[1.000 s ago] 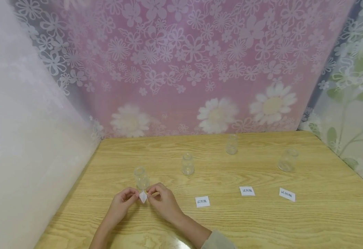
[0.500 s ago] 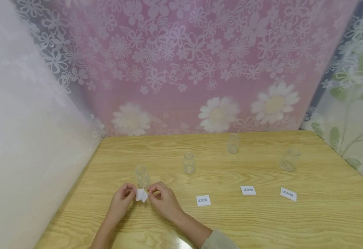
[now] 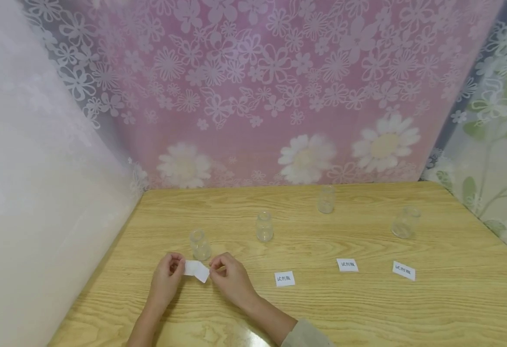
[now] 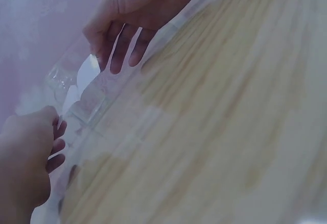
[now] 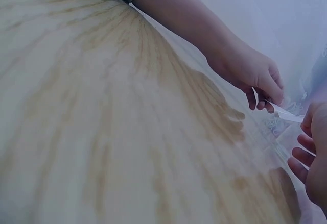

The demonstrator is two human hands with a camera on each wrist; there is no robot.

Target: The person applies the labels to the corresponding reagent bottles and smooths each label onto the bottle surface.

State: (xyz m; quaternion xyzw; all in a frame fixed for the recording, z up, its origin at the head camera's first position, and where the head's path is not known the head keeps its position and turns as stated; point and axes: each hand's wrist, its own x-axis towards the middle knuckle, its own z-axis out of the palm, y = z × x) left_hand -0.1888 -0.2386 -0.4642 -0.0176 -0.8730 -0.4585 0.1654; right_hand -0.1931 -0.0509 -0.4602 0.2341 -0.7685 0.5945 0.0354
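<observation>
Between both hands a small white paper label (image 3: 196,270) is held as two white flaps meeting at a crease, apparently a sticker and its backing. My left hand (image 3: 165,279) pinches the left flap between thumb and forefinger. At the right flap's edge, my right hand (image 3: 233,279) pinches with thumb and fingertip. Just behind the label stands a small clear glass bottle (image 3: 200,246), touched by neither hand. In the left wrist view the label (image 4: 88,73) stretches between the two hands; the right wrist view shows it edge-on as a thin white strip (image 5: 286,114).
Other clear glass bottles stand farther back: one near the middle (image 3: 264,226), one at the rear (image 3: 326,200), one at right (image 3: 405,222). White labels with handwritten characters lie on the wooden table (image 3: 344,313): a left one (image 3: 284,278), a middle one (image 3: 347,265), a right one (image 3: 404,271).
The white label has opened from a small folded piece into two spread flaps. My left hand has shifted slightly left and up, away from the right hand, which has barely moved.
</observation>
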